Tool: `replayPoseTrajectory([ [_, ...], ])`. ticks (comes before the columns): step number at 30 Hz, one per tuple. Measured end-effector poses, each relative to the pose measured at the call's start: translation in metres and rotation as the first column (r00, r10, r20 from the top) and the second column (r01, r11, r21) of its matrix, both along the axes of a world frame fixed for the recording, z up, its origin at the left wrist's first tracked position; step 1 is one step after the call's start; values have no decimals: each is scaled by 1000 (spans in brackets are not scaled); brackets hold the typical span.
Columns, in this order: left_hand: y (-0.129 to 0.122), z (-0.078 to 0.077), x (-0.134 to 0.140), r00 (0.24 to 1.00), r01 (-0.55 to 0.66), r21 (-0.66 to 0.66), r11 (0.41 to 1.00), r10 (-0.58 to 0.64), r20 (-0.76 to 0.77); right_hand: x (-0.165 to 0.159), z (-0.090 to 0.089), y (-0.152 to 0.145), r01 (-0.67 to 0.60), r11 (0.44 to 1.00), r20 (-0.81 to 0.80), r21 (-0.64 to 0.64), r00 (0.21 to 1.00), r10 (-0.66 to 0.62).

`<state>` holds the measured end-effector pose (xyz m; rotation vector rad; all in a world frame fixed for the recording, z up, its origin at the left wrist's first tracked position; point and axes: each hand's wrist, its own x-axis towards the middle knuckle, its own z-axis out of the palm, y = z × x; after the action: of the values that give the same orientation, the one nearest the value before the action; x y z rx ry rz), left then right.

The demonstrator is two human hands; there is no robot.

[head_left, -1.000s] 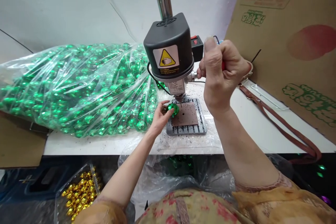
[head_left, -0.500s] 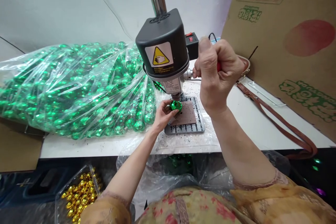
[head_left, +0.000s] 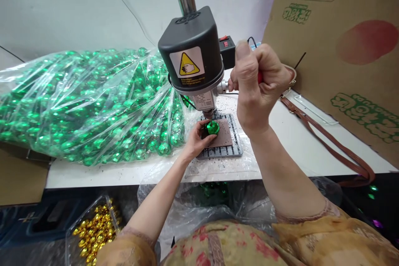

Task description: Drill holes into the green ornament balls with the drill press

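Pinched between the thumb and fingers of my left hand point(head_left: 198, 139) is a shiny green faceted ball point(head_left: 213, 127). It is just under the chuck of a small black drill press point(head_left: 189, 50), over a brown square pad point(head_left: 224, 133) on the slotted grey base plate point(head_left: 238, 143). Dark shavings are scattered over the plate. My right hand point(head_left: 257, 87) is raised at the right of the drill head, closed around its feed handle, whose red part point(head_left: 259, 77) shows between the fingers. The tip of the drill bit cannot be made out.
A large clear bag of green balls point(head_left: 93, 108) fills the table's left. At the right stands a cardboard box point(head_left: 336, 58), with a brown strap point(head_left: 330, 141) beside it. Below the table edge is a clear tub of gold balls point(head_left: 96, 232). A switch box point(head_left: 227, 50) sits behind the drill.
My left hand has shifted slightly right and toward me with the green ball, which now sits a little away from the chuck. My right hand has stayed on the handle.
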<state>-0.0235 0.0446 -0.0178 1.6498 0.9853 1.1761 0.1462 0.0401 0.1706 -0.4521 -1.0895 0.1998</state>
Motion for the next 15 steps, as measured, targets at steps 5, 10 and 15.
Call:
replayPoseTrajectory([
  [5,-9,1,7,1000,-14,-21,1000,14,-9,0,0,0,-10,1000,-2,-5,1000,10],
  [10,-12,0,13,998,-63,-30,998,64,28,-2,2,-2,16,993,-4,-118,1000,-17],
  [15,-13,4,14,991,-118,6,993,118,-55,-2,4,-5,6,989,11,-149,1000,-5],
])
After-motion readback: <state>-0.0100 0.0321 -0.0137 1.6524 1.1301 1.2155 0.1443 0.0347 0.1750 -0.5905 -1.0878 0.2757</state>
